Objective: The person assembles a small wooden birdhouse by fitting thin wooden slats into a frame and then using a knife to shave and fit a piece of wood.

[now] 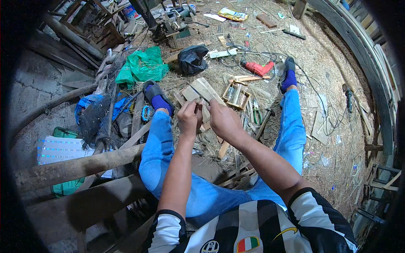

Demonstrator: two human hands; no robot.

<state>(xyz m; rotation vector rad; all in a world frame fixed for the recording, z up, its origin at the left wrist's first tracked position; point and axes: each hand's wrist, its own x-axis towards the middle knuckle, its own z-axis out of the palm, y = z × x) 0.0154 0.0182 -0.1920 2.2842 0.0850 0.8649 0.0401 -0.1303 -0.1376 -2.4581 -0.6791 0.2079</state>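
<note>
My left hand is closed, its fingertips pinched on a small pale piece too small to make out. Close beside it, my right hand is wrapped round the near end of a thin dark blade, which points away to the upper left; its handle is hidden in my fingers. Beyond both hands lies a pale wooden board, partly under the blade. Right of it stands a small wooden crate filled with thin sticks. Green-handled pliers and a hammer rest near my right forearm.
A red power drill with a trailing cord lies by my right foot. Farther off are a black plastic bag and a green plastic bag. Blue-handled scissors lie at left, near wooden beams. Another power tool is at far right.
</note>
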